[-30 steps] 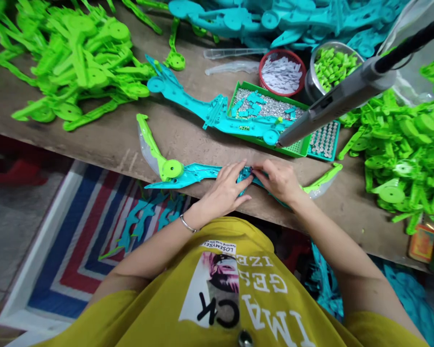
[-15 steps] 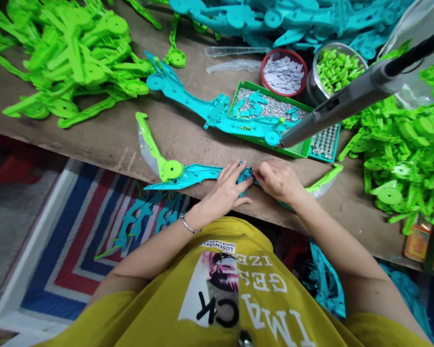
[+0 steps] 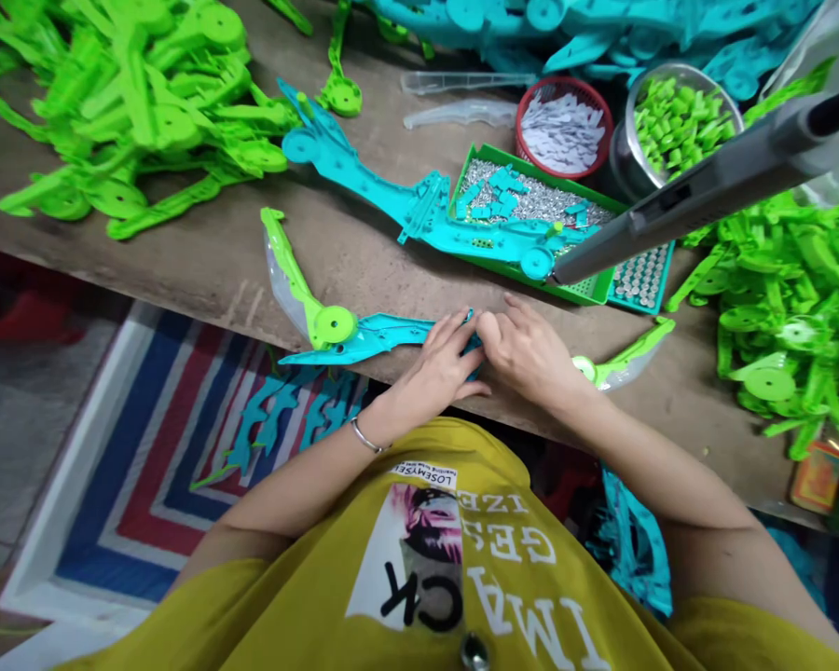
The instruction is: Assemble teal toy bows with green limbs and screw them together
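Red basket (image 3: 563, 171) holding white pieces (image 3: 563, 129), beside metal bowl (image 3: 624, 157); striped sheet (image 3: 136, 475) lower left.

A white-lettered mustard shirt (image 3: 454, 568) is worn with a silver bangle (image 3: 364, 439).

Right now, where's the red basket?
The red basket sits right of centre near the top of the head view, just beyond the green tray and left of the metal bowl.

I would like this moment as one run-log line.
left hand: fingers spread on turquoise frame | right hand: curled at frame's middle, fingertips hidden | second turquoise frame: partly over green tray
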`<state>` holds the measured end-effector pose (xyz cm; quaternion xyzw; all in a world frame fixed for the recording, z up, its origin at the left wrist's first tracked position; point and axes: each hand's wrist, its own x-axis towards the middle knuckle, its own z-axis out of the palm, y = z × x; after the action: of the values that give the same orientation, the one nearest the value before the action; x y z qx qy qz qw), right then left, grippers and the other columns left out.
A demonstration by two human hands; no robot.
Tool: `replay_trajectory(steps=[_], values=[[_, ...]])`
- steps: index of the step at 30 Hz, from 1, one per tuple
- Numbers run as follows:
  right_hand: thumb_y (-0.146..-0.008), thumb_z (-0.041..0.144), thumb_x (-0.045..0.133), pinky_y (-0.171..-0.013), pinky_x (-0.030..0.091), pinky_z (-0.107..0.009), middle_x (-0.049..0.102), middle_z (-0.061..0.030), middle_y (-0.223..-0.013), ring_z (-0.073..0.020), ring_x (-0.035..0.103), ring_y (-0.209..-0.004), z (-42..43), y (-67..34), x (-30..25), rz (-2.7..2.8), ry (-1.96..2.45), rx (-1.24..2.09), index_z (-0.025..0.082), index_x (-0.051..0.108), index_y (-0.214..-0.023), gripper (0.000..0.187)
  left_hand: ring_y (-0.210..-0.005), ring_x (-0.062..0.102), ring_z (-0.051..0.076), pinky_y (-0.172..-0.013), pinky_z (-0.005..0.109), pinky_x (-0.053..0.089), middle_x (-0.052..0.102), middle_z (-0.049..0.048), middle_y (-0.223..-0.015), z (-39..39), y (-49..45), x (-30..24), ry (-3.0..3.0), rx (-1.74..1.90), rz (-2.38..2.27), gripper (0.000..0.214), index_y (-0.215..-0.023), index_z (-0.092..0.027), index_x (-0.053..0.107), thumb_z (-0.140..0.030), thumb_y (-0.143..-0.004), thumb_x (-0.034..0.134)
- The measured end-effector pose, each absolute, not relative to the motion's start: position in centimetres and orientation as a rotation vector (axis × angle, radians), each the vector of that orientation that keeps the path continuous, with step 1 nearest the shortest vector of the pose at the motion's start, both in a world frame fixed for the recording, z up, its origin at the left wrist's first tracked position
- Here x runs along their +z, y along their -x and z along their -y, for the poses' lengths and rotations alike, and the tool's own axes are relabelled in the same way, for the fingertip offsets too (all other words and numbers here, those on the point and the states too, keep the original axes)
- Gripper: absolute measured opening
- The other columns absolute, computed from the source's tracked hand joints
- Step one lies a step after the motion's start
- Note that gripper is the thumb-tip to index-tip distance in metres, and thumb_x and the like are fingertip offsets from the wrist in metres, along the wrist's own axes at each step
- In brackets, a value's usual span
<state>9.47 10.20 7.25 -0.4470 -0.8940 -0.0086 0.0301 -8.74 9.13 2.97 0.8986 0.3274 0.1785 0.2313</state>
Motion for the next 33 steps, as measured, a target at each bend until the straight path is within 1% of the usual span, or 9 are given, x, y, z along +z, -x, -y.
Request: replay_trajectory(steps=[2, 6, 9, 11, 15, 22, 26, 29, 33], values=[[-0.096, 0.007, 0.039, -0.103, 0.048, -0.042, 0.067, -0.0077, -0.076, -0.0235, 0.063, -0.074, -10.9, -9.7, 7.6, 2.796, 1.373, 0.083, 0.017, 0.053, -0.096, 0.017, -0.149, 0.036, 0.04, -0.12, 0.061, 0.036, 0.049, 0.0273, -0.15, -9.1, 8.7, 3.1, -2.473, 0.49, -0.911, 0.066, -0.134, -0.011, 0.058, -0.037, -0.078, 0.082], [-0.093, 0.013, 0.048, -0.078, 0.053, -0.034, 0.073, -0.01, -0.089, -0.0234, 0.069, -0.081, -12.0, -11.8, 8.1, 2.591, 1.4, 0.591, 0.017, 0.054, -0.103, 0.013, -0.147, 0.039, 0.043, -0.117, 0.063, 0.037, 0.046, 0.0266, -0.153, -9.1, 8.6, 3.1, -2.495, 0.473, -0.936, 0.066, -0.133, -0.013, 0.06, -0.037, -0.076, 0.083], [-0.091, 0.018, 0.057, -0.077, 0.054, -0.03, 0.075, -0.0067, -0.098, -0.0201, 0.072, -0.087, -11.7, -13.4, 8.2, 2.194, 1.48, 0.822, 0.02, 0.057, -0.105, 0.014, -0.145, 0.042, 0.043, -0.116, 0.062, 0.039, 0.046, 0.0272, -0.153, -9.1, 8.7, 2.8, -2.519, 0.502, -0.93, 0.063, -0.132, -0.012, 0.062, -0.039, -0.078, 0.081], [-0.09, 0.025, 0.063, -0.08, 0.054, -0.032, 0.075, -0.0054, -0.095, -0.0203, 0.072, -0.088, -11.3, -13.8, 7.9, 1.996, 1.572, 0.823, 0.02, 0.061, -0.099, 0.011, -0.145, 0.041, 0.042, -0.115, 0.062, 0.04, 0.046, 0.027, -0.153, -9.2, 8.7, 2.6, -2.525, 0.519, -0.914, 0.062, -0.133, -0.013, 0.061, -0.039, -0.079, 0.08], [-0.081, 0.03, 0.073, -0.076, 0.053, -0.034, 0.074, -0.005, -0.09, -0.0209, 0.07, -0.082, -10.5, -13.4, 6.6, 1.848, 1.668, 0.84, 0.019, 0.063, -0.093, 0.019, -0.147, 0.04, 0.042, -0.115, 0.062, 0.039, 0.045, 0.0275, -0.154, -9.6, 8.3, 2.4, -2.525, 0.51, -0.898, 0.059, -0.131, -0.014, 0.062, -0.035, -0.08, 0.081], [-0.077, 0.022, 0.072, -0.071, 0.052, -0.031, 0.07, -0.0033, -0.084, -0.018, 0.066, -0.076, -11.0, -13.3, 5.0, 1.834, 1.654, 0.842, 0.018, 0.062, -0.094, 0.021, -0.148, 0.038, 0.041, -0.115, 0.064, 0.038, 0.042, 0.0254, -0.158, -9.8, 7.9, 2.6, -2.544, 0.447, -0.897, 0.059, -0.135, -0.017, 0.059, -0.037, -0.083, 0.078], [-0.085, 0.027, 0.067, -0.075, 0.054, -0.031, 0.074, -0.0051, -0.093, -0.0173, 0.068, -0.08, -11.0, -15.2, 6.5, 1.751, 1.578, 0.957, 0.018, 0.065, -0.101, 0.018, -0.146, 0.041, 0.041, -0.113, 0.062, 0.04, 0.039, 0.0254, -0.16, -10.0, 7.8, 3.5, -2.57, 0.389, -0.919, 0.057, -0.136, -0.016, 0.059, -0.033, -0.085, 0.078], [-0.09, 0.026, 0.061, -0.077, 0.055, -0.032, 0.074, -0.0048, -0.091, -0.0177, 0.069, -0.081, -9.8, -17.2, 7.7, 1.654, 1.659, 0.754, 0.019, 0.067, -0.097, 0.012, -0.145, 0.04, 0.043, -0.112, 0.062, 0.04, 0.036, 0.0209, -0.163, -10.3, 7.6, 4.4, -2.62, 0.324, -0.88, 0.053, -0.135, -0.016, 0.059, -0.029, -0.087, 0.075], [-0.09, 0.022, 0.06, -0.077, 0.055, -0.033, 0.075, -0.0041, -0.089, -0.0186, 0.07, -0.08, -7.1, -19.3, 8.4, 1.701, 1.73, 0.549, 0.02, 0.068, -0.093, 0.009, -0.142, 0.042, 0.048, -0.11, 0.064, 0.041, 0.041, 0.0152, -0.161, -10.6, 7.4, 5.1, -2.692, 0.214, -0.824, 0.051, -0.137, -0.015, 0.06, -0.031, -0.089, 0.072]])
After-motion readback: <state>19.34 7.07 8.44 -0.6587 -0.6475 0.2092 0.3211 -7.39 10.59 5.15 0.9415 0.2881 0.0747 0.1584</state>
